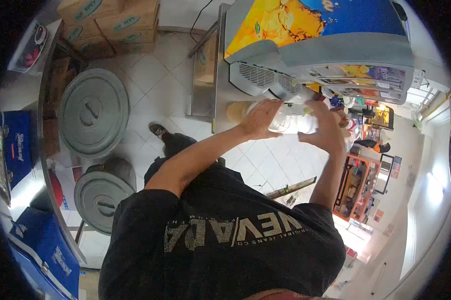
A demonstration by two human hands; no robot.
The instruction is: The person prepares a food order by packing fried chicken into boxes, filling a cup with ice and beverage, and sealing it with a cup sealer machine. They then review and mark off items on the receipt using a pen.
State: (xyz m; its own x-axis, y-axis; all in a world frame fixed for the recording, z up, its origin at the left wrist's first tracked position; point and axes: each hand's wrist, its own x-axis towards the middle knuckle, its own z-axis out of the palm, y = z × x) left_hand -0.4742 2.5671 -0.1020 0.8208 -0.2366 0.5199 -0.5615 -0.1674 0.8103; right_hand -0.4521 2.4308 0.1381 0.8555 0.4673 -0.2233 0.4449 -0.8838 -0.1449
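Head cam: upper ctr, my L hand (pixel 262 120) grips a clear cup (pixel 284 122); R hand (pixel 327 129) curved just right of it, blurry, can't tell if gripping. Tan container (pixel 235 112) left of L hand.

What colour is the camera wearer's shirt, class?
The shirt is black with pale lettering, best seen in the head view.

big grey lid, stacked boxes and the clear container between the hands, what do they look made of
Big grey lid: likely matt plastic, with a moulded-looking handle. Stacked boxes: probably matt cardboard, brown with printed panels. Clear container: perhaps glossy plastic, being see-through with bright edges; glass possible.
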